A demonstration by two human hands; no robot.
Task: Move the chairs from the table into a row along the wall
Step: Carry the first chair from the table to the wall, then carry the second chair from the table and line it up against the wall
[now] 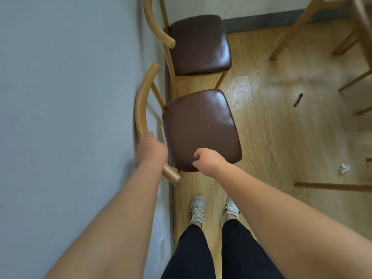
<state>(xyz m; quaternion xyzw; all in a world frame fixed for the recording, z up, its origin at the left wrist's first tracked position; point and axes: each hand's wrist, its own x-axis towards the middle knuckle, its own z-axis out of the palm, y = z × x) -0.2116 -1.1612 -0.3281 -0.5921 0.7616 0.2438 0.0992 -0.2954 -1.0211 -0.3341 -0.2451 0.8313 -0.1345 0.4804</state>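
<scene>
We count chairs: 2, brown seats. Near chair [201, 127] at centre, far chair [199, 45] at 12 o'clock.
Hands: 2. Left hand [151, 148] at 8 o'clock of near seat, right hand [207, 160] at 6 o'clock.
Shoes: 2, left shoe [197, 210], right shoe [231, 208], both 6 o'clock.
Wooden legs [298, 27] at 2 o'clock: we count at least 4, exact count unclear.
Small dark object [298, 100]: 1, at 3 o'clock.
Crumpled white scrap [344, 168]: 1, at 4 o'clock.
Wall plate [161, 248]: 1, at 7 o'clock.
</scene>
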